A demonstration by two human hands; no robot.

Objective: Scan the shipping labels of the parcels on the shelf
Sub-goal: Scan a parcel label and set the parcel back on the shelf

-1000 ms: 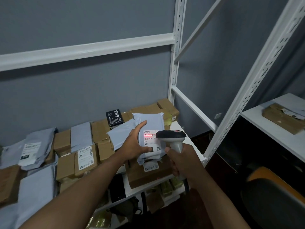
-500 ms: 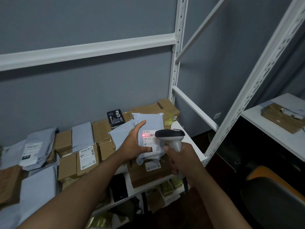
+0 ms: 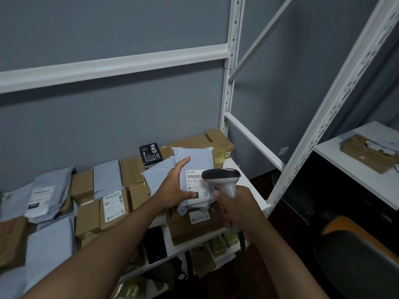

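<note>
At frame centre, the left hand (image 3: 172,188) grips a grey parcel (image 3: 194,169) above the shelf (image 3: 248,186); the right hand (image 3: 235,208) clasps the scanner (image 3: 222,180) at its label (image 3: 197,184); next, likely another parcel

Both forearms reach forward from the lower edge of the view, bare to the wrist. The left hand (image 3: 172,188) sits at about 11 o'clock of the right, its thumb raised toward 1 o'clock and its fingers wrapped round the near left edge of a grey parcel (image 3: 195,169). The right hand (image 3: 234,209) is closed in a fist round the handle of a scanner (image 3: 222,178), knuckles turned left, wrist straight.
</note>
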